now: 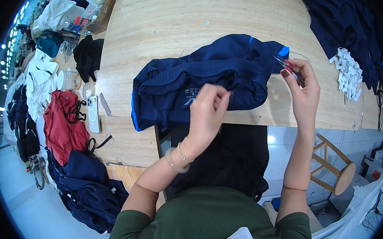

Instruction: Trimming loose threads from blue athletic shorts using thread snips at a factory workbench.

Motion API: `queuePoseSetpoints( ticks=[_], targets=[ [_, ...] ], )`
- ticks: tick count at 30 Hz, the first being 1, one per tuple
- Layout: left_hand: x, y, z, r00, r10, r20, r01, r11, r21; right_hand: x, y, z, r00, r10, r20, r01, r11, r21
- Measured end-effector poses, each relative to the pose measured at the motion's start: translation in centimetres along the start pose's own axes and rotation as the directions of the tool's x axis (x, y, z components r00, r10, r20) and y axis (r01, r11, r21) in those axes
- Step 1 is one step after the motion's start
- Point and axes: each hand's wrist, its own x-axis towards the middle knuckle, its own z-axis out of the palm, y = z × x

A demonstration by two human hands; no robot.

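Note:
A navy garment (167, 80) with a gathered, stretchy opening and bright blue trim lies bunched near the table's front edge. Pale print shows inside its opening. Over this opening is my left hand (206, 109), its thumb and fingers closed in a pinch; whatever is between the fingertips is too small to make out. My right hand (304, 80), to the right of the garment, is wrapped round small red-handled thread snips (293, 70). Their thin metal blades point up and left, beside the garment's blue-trimmed right end.
The wooden table (163, 20) holds a pale phone (93, 115) and a red garment (64, 121) at left. White strips (349, 75) and dark cloth (340, 23) lie at right. A wooden stool (344, 177) stands below. Navy clothes (88, 192) are heaped at lower left.

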Motion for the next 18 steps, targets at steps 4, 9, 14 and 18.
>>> queuePoseSetpoints(
  ticks=[4, 9, 14, 18],
  targets=[
    [3.3, -0.5, 2.0, 0.989, -0.043, -0.140, 0.041, 0.999, -0.014, 0.0, 0.0, 1.3, 0.999, -0.003, 0.043, 0.001, 0.998, 0.060],
    [3.8, -1.1, 3.1, 0.972, 0.030, -0.234, -0.022, 0.999, 0.036, -0.7, -0.5, 1.9, 0.955, 0.212, 0.207, -0.249, 0.954, 0.170],
    [3.8, -0.3, 3.9, 0.969, -0.177, -0.173, 0.158, 0.980, -0.120, -0.9, -0.4, 2.3, 0.920, 0.258, 0.295, -0.360, 0.853, 0.377],
    [3.6, -0.9, 3.6, 0.961, -0.243, -0.128, 0.190, 0.925, -0.328, -0.8, -0.8, 2.4, 0.887, 0.327, 0.326, -0.441, 0.811, 0.384]
  ],
)
